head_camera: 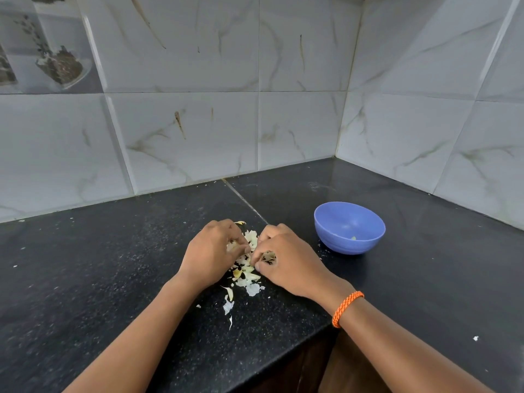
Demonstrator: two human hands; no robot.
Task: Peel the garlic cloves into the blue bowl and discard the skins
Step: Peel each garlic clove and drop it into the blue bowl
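A heap of pale garlic skins (246, 275) lies on the black counter (113, 265) between my hands. My left hand (211, 252) has its fingers curled into the heap and pinches skins at its left side. My right hand (283, 258) curls in from the right, and papery skin shows between its fingers. Whether either hand holds a clove is hidden by the fingers. The blue bowl (349, 227) stands upright to the right of my right hand, apart from it, with one small pale piece (353, 237) inside.
Small skin scraps (228, 306) trail toward the counter's front edge (283, 350), which drops off near my forearms. Tiled walls meet in a corner (337, 154) behind the bowl. An orange cord bracelet (346, 307) sits on my right wrist.
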